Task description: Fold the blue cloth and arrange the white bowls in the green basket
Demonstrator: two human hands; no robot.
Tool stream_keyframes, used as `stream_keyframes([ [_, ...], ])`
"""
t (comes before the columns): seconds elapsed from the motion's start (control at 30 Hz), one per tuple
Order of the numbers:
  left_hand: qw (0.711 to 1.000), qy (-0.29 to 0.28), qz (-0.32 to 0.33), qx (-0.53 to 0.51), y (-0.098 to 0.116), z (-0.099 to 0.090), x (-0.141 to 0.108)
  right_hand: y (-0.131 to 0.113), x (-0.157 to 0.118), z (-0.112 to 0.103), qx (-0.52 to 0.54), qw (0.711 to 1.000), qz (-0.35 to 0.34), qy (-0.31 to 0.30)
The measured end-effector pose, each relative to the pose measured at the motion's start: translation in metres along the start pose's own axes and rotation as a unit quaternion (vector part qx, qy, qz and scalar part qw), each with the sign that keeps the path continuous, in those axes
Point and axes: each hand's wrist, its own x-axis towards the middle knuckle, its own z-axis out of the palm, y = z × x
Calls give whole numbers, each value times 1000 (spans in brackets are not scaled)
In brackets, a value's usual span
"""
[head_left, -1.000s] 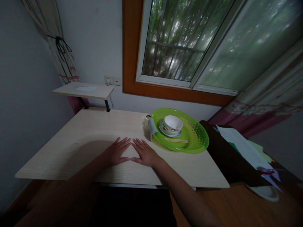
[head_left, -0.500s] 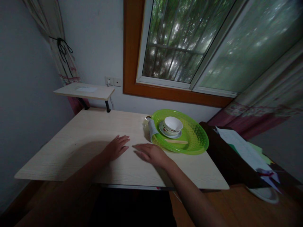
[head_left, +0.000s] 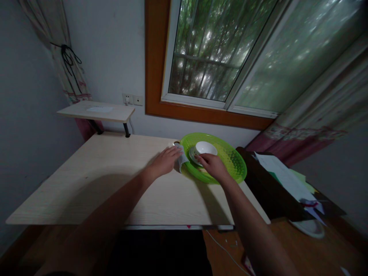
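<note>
A round green plastic basket (head_left: 240, 168) sits at the right part of the table. In it are a white bowl (head_left: 206, 147), seemingly stacked on others, and a small plate (head_left: 192, 154) beneath. My right hand (head_left: 213, 165) reaches over the basket's near rim, its curled fingers at the near-left side of the bowls; the fingertips are partly hidden. Over the left rim hangs a grey cloth (head_left: 178, 163). Across its upper part lie the stretched fingers of my left hand (head_left: 165, 161). The chopsticks (head_left: 202, 170) are mostly covered by my right hand.
The light wooden table (head_left: 109, 161) carries a small raised shelf (head_left: 97, 111) at back left. A cup-like rim (head_left: 176, 143) shows behind the cloth. A dark cabinet with papers (head_left: 283, 172) stands to the right. Wall and window lie behind.
Both hands have left the table's middle. My left hand has moved right and forward onto the grey cloth; my right hand has moved right and forward to the bowls. The view has shifted slightly.
</note>
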Motion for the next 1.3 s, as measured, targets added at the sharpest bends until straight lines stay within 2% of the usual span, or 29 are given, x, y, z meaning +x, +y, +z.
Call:
stream_keyframes([
  [0.17, 997, -55, 39, 28, 15, 14, 23, 18, -2, 14, -17, 999, 35, -20],
  [0.33, 998, -37, 32, 37, 19, 18, 22, 18, 0, 17, -6, 999, 36, 0],
  [0.53, 998, -34, 10, 46, 14, 8, 2, 17, 0, 16, 26, 999, 42, 17],
  [0.7, 999, -13, -20, 47, -9, -5, -33, 22, 7, 13, 48, 997, 50, 24],
  [0.83, 998, -5, -34, 50, -40, -20, -68, 22, 24, 18, 75, 993, 83, 45],
  [0.93, 998, -9, -39, 51, -62, -37, -93, 15, 43, 27, 80, 989, 121, 23],
  [1.03, 996, -29, -44, 68, -80, -59, -116, -1, 63, 37, 60, 986, 151, -43],
  [1.17, 991, -92, -59, 73, -95, -93, -139, -33, 85, 50, 60, 976, 156, -139],
  [1.3, 983, -133, -112, 64, -102, -123, -144, -65, 101, 60, 26, 965, 136, -224],
])
